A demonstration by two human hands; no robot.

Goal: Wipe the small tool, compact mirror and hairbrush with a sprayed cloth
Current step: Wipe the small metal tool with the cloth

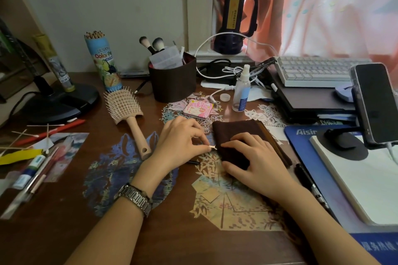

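Brown cloth (pixel 243 135) is pressed flat by the right hand (pixel 254 157) with spread fingers, while the tool (pixel 212 146) is pinched at its left edge by the left hand (pixel 181 137); such a thin grip could be lost under rubbing.
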